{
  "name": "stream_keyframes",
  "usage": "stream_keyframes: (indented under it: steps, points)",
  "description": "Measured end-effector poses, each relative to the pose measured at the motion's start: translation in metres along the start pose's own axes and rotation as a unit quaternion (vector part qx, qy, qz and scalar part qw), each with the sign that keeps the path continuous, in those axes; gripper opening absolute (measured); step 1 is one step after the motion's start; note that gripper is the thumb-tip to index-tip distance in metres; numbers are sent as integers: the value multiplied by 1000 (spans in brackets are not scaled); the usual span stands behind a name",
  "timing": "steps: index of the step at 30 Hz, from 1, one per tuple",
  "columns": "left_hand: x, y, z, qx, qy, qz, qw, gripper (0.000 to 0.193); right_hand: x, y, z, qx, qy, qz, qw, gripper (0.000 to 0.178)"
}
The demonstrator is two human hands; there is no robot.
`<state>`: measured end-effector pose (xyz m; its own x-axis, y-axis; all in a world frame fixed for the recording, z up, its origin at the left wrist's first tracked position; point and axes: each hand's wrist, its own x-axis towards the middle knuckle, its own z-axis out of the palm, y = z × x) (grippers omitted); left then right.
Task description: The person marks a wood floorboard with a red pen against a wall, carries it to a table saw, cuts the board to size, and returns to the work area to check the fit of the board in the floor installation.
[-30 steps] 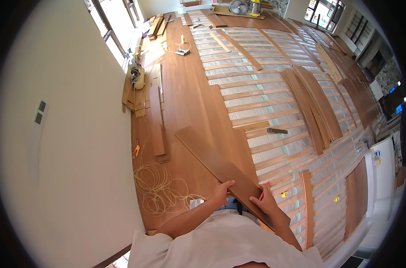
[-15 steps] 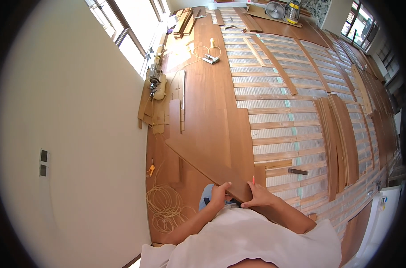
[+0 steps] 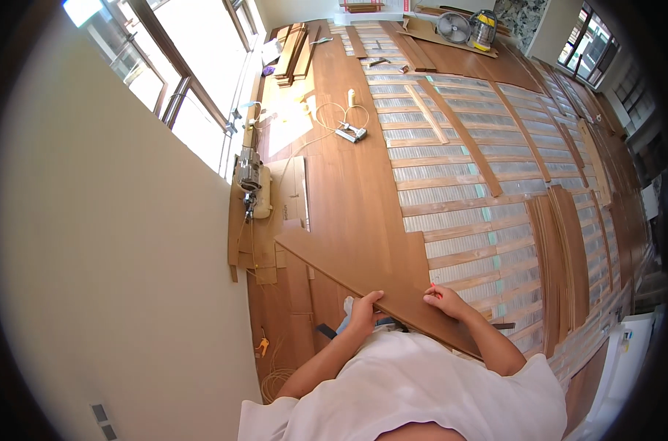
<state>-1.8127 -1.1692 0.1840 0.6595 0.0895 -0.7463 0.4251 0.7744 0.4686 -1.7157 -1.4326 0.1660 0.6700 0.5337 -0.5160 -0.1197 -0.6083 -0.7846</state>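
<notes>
A long brown floor plank [image 3: 409, 312] lies slantwise in front of my body, its far-left end over the laid flooring. My left hand [image 3: 364, 312] grips its near edge, thumb on top and fingers underneath. My right hand [image 3: 447, 301] is closed on a thin red pencil [image 3: 434, 289], just above the plank's right part. The pencil's tip points up and away from me. My shirt hides part of the plank's near edge.
An air compressor [image 3: 255, 184] stands by the left wall, and a nail gun [image 3: 351, 133] with its hose lies on the laid floor. Open battens [image 3: 451, 257] run to the right, with stacked planks [image 3: 568, 257] across them. An orange-handled tool [image 3: 263, 345] lies near the left wall.
My right hand has lifted off the plank's edge and moved right, the pencil still in it. More of the plank's right end shows. The view has tilted up; my left hand keeps its grip.
</notes>
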Motion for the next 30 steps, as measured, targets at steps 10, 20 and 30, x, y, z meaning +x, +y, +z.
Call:
stream_keyframes:
  steps: [10, 20, 30]
  points:
    - [200, 232, 53, 34, -39, -6, 999, 30, 246, -100, -66, 47, 43, 12, 998, 38]
    - [382, 461, 6, 239, 104, 144, 955, 39, 499, -214, -183, -25, 64, 12, 998, 45]
    - [504, 492, -185, 669, 19, 93, 738, 40, 720, -251, -261, 19, 135, 87, 987, 45]
